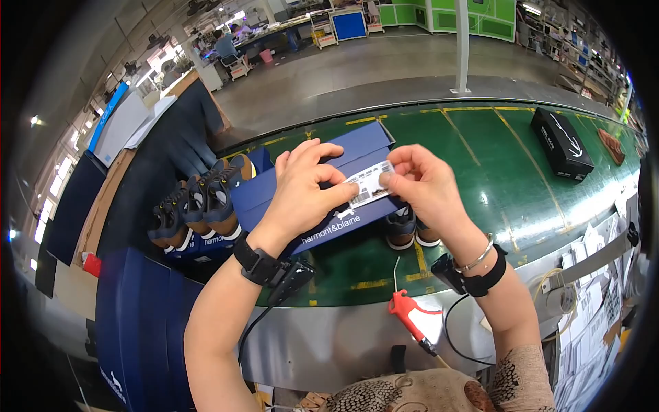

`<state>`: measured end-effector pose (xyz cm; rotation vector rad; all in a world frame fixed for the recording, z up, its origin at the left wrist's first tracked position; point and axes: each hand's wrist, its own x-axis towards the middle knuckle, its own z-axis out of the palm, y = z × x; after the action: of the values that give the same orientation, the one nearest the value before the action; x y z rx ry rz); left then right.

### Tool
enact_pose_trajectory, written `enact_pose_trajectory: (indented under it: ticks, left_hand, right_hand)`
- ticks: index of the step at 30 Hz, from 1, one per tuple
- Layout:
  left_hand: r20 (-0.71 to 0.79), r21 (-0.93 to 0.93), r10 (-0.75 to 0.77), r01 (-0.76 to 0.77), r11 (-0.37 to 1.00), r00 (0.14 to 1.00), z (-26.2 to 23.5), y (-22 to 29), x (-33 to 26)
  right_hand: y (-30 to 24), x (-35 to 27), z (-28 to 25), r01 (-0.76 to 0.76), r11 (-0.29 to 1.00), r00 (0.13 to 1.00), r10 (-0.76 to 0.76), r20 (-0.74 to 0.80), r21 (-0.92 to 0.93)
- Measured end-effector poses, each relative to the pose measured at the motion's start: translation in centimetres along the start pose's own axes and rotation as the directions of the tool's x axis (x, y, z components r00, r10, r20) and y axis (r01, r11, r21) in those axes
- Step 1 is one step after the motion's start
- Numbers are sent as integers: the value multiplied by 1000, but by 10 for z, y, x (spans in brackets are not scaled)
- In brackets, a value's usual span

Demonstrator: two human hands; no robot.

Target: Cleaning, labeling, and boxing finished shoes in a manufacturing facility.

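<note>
Holding a white printed label [371, 184] at the near right edge of a dark-blue shoebox [364, 143], in the middle of the scene. Pinching its left end between thumb and index finger of the left hand [300, 189], with the other fingers loosely spread over the box. Gripping its right end between thumb and index finger of the right hand [427, 180], with the remaining fingers curled in. Cannot tell whether pressed onto the cardboard or held just clear of it. Around both wrists, black straps [255, 262]. Beneath the box, a green work surface [473, 134] with yellow lines. Just beside the box, on the near right, dark shoes [401, 230], partly hidden. To the left, a row of dark shoes with brown toes [202, 199]. On the near side, a red air gun [412, 316] with a thin metal nozzle pointing far. To the far right, a black box [559, 141], well apart from the hands. To the near right, heaped white papers [594, 295].
</note>
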<state>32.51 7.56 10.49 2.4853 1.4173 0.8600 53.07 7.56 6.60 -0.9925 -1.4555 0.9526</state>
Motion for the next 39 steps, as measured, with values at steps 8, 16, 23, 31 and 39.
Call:
enact_pose_trajectory:
  ticks: [8, 16, 23, 31, 39]
  left_hand:
    - [-60, 91, 34, -29, 995, 998, 3, -4, 3]
    - [-105, 123, 74, -61, 990, 992, 7, -7, 1]
    - [-125, 167, 126, -104, 980, 984, -5, -18, 1]
    - [-163, 266, 165, -118, 957, 973, -3, -31, 1]
    - [-218, 343, 325, -239, 908, 920, 19, -8, -46]
  right_hand:
    - [-14, 16, -5, 3, 944, 1000, -2, 3, -330]
    - [-4, 8, 8, 143, 864, 988, -153, 19, -482]
    - [10, 8, 7, 293, 625, 873, -484, -65, -724]
    - [7, -31, 60, 637, 435, 754, -525, 395, -637]
    - [79, -76, -54, 109, 347, 982, -185, 46, -931]
